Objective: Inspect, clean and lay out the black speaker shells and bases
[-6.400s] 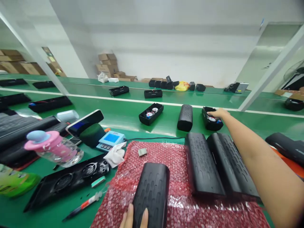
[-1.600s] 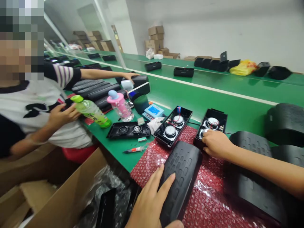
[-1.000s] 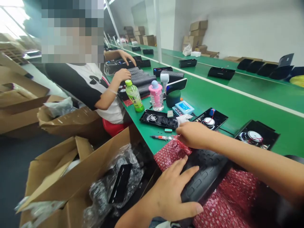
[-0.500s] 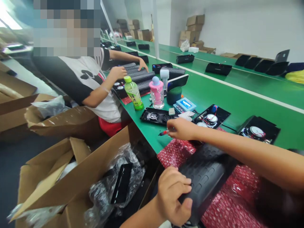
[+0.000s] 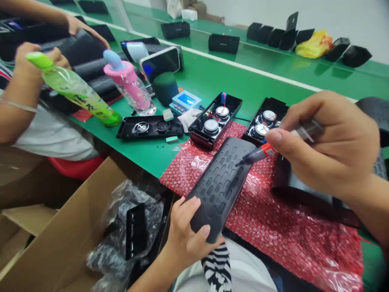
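My left hand grips the lower end of a black patterned speaker shell, which lies tilted over red bubble wrap. In my right hand is a dark marker pen with a red band, pinched between thumb and fingers, its tip over the shell's upper right part. Behind the shell stand an open speaker housing with two round drivers and a second open housing. A black grille panel lies to their left.
A green bottle, pink bottle, phone and blue device stand at the back left. A person's arms are at the far left. Below is a cardboard box with plastic bags.
The view has turned right and down. My right hand has come back from the grille panel with the pen and is now over the shell. My left hand stays on the shell.
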